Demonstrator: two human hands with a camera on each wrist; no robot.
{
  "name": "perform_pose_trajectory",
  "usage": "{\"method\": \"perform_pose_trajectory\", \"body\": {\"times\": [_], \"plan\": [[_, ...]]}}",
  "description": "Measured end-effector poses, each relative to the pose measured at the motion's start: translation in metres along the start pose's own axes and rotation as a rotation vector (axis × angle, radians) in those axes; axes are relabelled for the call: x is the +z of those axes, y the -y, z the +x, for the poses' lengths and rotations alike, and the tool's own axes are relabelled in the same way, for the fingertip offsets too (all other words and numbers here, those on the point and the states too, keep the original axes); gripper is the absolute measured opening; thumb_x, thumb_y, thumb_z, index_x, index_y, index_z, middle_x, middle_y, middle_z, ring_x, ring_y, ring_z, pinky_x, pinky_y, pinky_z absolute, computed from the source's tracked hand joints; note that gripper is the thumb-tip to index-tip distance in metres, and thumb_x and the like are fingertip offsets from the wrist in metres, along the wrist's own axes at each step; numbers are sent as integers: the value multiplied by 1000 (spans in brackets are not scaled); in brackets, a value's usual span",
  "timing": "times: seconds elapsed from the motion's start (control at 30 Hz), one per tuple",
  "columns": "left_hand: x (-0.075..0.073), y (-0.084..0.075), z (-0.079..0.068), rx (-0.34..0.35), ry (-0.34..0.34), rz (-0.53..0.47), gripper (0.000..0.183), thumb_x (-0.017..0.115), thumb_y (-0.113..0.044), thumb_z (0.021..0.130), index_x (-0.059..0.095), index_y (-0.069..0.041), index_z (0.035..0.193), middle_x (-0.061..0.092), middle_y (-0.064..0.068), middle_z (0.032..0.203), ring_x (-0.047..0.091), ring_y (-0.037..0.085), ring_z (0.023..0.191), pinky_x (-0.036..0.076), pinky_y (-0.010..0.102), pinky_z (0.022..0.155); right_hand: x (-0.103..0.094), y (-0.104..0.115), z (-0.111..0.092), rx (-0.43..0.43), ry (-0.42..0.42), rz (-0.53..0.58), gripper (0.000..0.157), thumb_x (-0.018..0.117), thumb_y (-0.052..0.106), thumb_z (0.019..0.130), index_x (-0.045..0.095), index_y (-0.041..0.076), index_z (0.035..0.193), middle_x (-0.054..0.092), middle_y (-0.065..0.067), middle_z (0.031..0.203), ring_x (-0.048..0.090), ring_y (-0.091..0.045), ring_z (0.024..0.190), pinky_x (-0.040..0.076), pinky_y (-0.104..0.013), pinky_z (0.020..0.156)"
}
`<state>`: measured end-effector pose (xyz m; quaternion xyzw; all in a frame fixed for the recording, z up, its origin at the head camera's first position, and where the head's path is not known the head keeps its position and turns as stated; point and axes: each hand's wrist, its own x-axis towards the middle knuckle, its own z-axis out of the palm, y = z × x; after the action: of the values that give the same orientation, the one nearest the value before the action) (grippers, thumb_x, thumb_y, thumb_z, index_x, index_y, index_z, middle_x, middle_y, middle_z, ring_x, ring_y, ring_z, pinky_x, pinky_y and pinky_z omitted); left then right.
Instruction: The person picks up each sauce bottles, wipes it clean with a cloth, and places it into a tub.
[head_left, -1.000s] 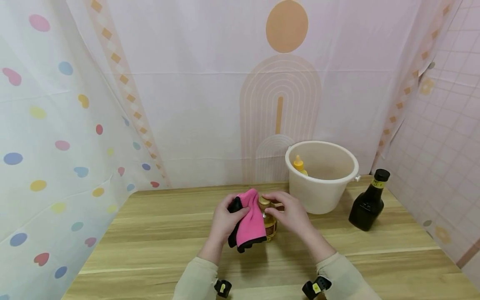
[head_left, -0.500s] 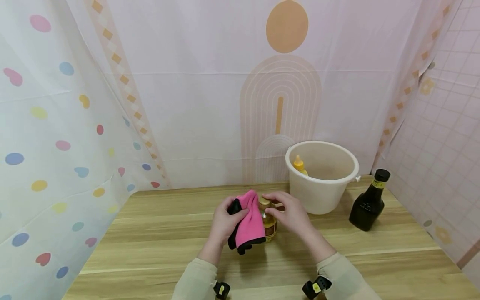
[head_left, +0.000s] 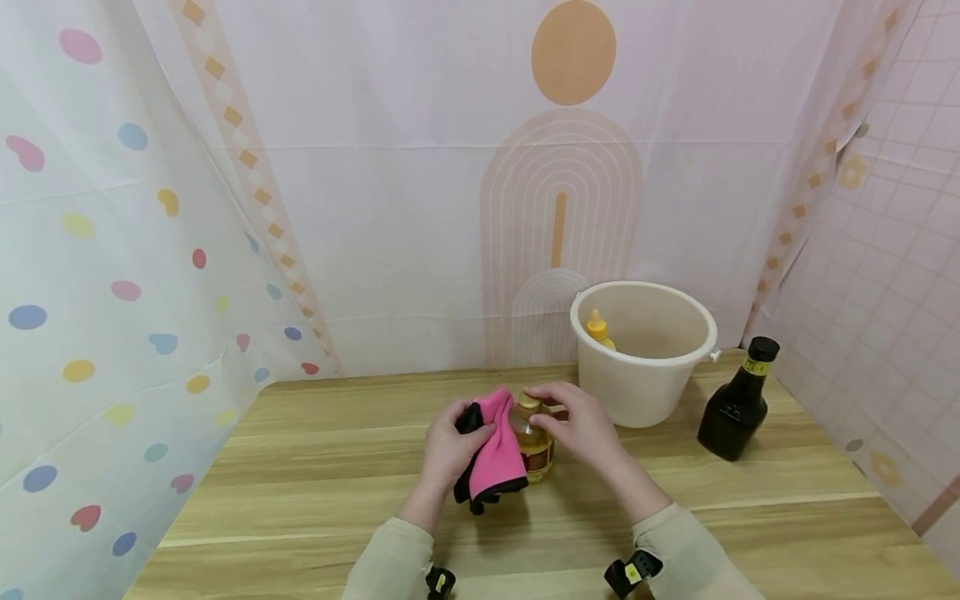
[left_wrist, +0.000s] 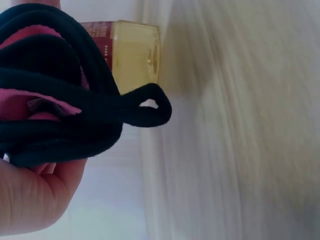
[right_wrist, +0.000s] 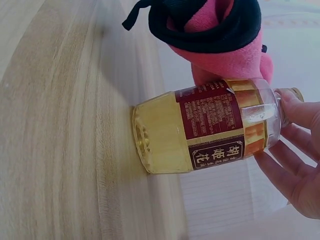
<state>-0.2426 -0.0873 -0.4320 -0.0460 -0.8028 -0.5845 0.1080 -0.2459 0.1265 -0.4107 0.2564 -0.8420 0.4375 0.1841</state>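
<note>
A: Hands first. What does each hold?
B: Left hand point(head_left: 447, 450) pinches a bunched pink cloth point(head_left: 500, 454), black-edged, thumb on the near face. Right hand point(head_left: 583, 427) grips the oil bottle point(head_left: 537, 462) high up, fingers and thumb around the neck, just under the gold cap point(head_left: 528, 400).
A: Position of the bottle?
B: Upright, base on the wooden desk point(head_left: 322, 475), in front of the bucket. Yellow liquid, dark red label. Cloth hangs close by its left side; contact between the two, cannot tell.
A: Cloth detail?
B: From the left wrist, folded layers and a small black loop point(left_wrist: 162, 112) sticking out.
A: Surroundings?
B: Cream bucket point(head_left: 633, 396) at the back right, a yellow-topped bottle point(head_left: 597, 327) inside near its left wall. Dark bottle point(head_left: 733, 412), black cap, stands right of the bucket.
</note>
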Motion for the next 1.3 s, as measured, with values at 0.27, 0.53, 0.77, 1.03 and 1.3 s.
{"method": "perform_pose_trajectory", "body": {"times": [0.27,0.53,0.77,1.03,1.3], "plan": [[0,1,-1,-3,23,76,29,79,-8,80,68,-3,107,67,15,107,60,31,100,49,49,87,0,1,0,4,1,-4,35,77,5,85,70,9,118,68,-7,116,65,-25,102,56,-29,78],[0,0,-1,-15,33,103,29,79,-9,81,68,-4,108,67,14,108,60,32,102,49,51,88,-1,2,1,4,5,-7,34,77,4,85,69,8,118,68,-8,116,65,-25,102,56,-31,78],[3,9,-2,2,45,168,30,80,-7,79,68,-2,106,68,13,102,62,31,98,50,50,87,0,2,1,6,2,-6,35,78,5,84,70,10,118,68,-6,116,66,-24,102,55,-26,77],[8,17,-3,70,57,282,25,80,-5,76,68,-6,97,69,10,96,64,28,92,51,49,84,0,1,1,7,1,0,36,78,5,83,70,11,118,68,-5,116,66,-24,102,55,-25,77],[8,17,-3,108,65,294,26,80,-3,75,68,-5,98,70,11,97,65,28,93,52,48,85,0,0,1,6,3,1,36,78,5,83,70,10,117,68,-5,116,66,-24,102,55,-25,77]]}}
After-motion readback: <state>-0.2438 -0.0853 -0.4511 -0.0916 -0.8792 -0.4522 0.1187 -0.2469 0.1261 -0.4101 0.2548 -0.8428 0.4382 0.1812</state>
